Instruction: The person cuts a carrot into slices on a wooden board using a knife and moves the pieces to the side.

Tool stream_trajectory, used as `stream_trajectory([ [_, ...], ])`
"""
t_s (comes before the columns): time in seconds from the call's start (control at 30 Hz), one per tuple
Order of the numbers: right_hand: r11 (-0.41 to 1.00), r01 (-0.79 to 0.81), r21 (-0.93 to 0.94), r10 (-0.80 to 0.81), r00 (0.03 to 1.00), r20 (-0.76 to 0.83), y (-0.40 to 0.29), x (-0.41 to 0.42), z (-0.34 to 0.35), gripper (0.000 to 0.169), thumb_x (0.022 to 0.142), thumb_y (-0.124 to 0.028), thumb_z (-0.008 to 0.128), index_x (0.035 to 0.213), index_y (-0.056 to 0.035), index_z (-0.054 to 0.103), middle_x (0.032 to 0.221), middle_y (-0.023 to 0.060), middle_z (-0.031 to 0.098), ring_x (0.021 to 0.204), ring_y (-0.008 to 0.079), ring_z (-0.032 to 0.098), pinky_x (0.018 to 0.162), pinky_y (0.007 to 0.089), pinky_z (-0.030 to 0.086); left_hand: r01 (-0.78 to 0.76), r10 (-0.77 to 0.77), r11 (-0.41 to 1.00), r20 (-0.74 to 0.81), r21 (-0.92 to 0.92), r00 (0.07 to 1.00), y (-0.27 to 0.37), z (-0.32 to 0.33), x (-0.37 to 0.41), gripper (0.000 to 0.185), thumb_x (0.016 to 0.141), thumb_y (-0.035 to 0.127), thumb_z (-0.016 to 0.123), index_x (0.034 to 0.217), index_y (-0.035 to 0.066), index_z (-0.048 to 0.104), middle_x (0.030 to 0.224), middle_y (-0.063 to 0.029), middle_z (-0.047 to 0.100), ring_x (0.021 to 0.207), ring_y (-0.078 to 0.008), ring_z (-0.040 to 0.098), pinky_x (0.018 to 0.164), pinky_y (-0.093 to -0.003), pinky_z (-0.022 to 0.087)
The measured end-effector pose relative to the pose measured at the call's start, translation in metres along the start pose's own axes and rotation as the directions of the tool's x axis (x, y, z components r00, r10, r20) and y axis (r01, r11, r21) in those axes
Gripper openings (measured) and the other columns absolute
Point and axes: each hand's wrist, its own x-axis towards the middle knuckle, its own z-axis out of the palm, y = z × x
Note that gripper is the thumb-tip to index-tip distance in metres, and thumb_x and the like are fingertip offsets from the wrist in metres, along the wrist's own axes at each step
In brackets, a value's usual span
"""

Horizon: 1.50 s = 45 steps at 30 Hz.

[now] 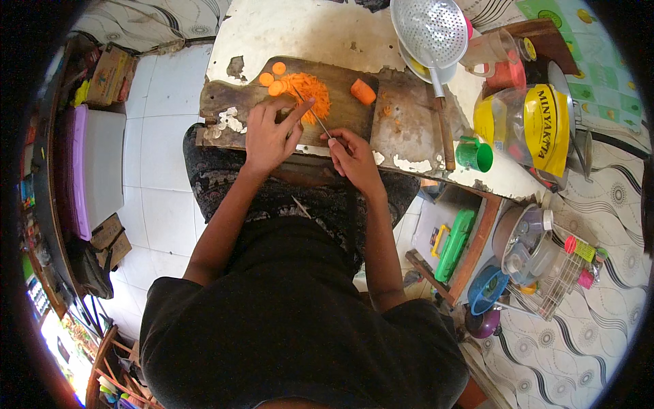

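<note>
A wooden cutting board point(352, 120) lies on the worn table in front of me. My right hand point(350, 153) is closed round the handle of a knife point(319, 121), whose thin blade points up and left over the board. My left hand point(273, 130) rests with spread fingers at the board's left part, its index finger by the blade; whether anything is under its fingertips is hidden. Beyond the fingers lies a pile of shredded carrot point(314, 89), with several round carrot slices point(276, 88) at its left. A thick carrot piece point(363, 91) lies apart at the board's right.
A metal strainer point(429, 33) with a wooden handle lies right of the board. Near it stand a green plastic cup point(474, 155), a clear pitcher point(490, 48) and a yellow-printed plastic bag point(544, 128). Chipped edging point(411, 164) runs along the table's near side.
</note>
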Motion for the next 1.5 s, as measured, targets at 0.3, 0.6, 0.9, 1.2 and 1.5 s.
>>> stream_trajectory([
  [0.3, 1.0, 0.016, -0.021, -0.016, 1.0, -0.006, 0.011, 0.004, -0.002, 0.027, 0.108, -0.025, 0.066, 0.123, -0.0028, 0.069, 0.078, 0.0007, 0.067, 0.058, 0.0062, 0.055, 0.051, 0.0261, 0.042, 0.021, -0.021, 1.0, 0.012, -0.005, 1.0, 0.001, 0.001, 0.001, 0.048, 0.088, 0.013, 0.072, 0.135, 0.023, 0.072, 0.104, -0.0049, 0.061, 0.097, -0.0272, 0.058, 0.086, -0.0438, 0.047],
  [0.6, 0.998, 0.032, -0.058, -0.032, 0.999, 0.0, 0.011, 0.004, -0.004, 0.029, 0.105, -0.024, 0.069, 0.124, -0.0013, 0.068, 0.08, 0.0026, 0.069, 0.06, 0.0075, 0.056, 0.054, 0.0276, 0.045, 0.078, -0.078, 0.997, -0.02, -0.02, 0.997, 0.003, 0.001, 0.001, 0.04, 0.086, 0.015, 0.075, 0.126, 0.016, 0.073, 0.101, -0.0069, 0.061, 0.097, -0.029, 0.058, 0.085, -0.0441, 0.047],
  [0.9, 0.992, 0.05, -0.113, -0.052, 0.999, -0.014, 0.012, 0.003, -0.004, 0.028, 0.103, -0.022, 0.072, 0.123, -0.0016, 0.07, 0.08, 0.0027, 0.067, 0.067, 0.0094, 0.057, 0.061, 0.0291, 0.047, 0.12, -0.121, 0.993, -0.07, -0.022, 0.99, 0.002, 0.005, 0.002, 0.035, 0.084, 0.019, 0.078, 0.118, 0.011, 0.072, 0.097, -0.0113, 0.059, 0.095, -0.0326, 0.058, 0.082, -0.0451, 0.049],
  [1.2, 0.993, 0.033, -0.112, -0.036, 0.999, -0.022, 0.012, 0.003, -0.003, 0.026, 0.103, -0.021, 0.072, 0.121, -0.0026, 0.071, 0.082, 0.0018, 0.067, 0.071, 0.0094, 0.058, 0.063, 0.0291, 0.048, 0.2, -0.2, 0.979, 0.006, -0.038, 0.98, 0.006, 0.0, 0.005, 0.044, 0.085, 0.018, 0.08, 0.126, 0.008, 0.068, 0.113, -0.0145, 0.067, 0.106, -0.0368, 0.061, 0.092, -0.047, 0.05],
  [1.5, 0.994, 0.038, -0.101, -0.04, 0.999, -0.023, 0.011, 0.003, -0.003, 0.027, 0.103, -0.021, 0.072, 0.122, -0.0026, 0.071, 0.079, 0.002, 0.066, 0.067, 0.0086, 0.057, 0.059, 0.0292, 0.046, 0.161, -0.167, 0.984, -0.074, -0.079, 0.983, 0.003, 0.004, 0.006, 0.06, 0.085, 0.021, 0.078, 0.141, 0.006, 0.062, 0.099, -0.012, 0.062, 0.092, -0.0324, 0.058, 0.083, -0.0435, 0.048],
])
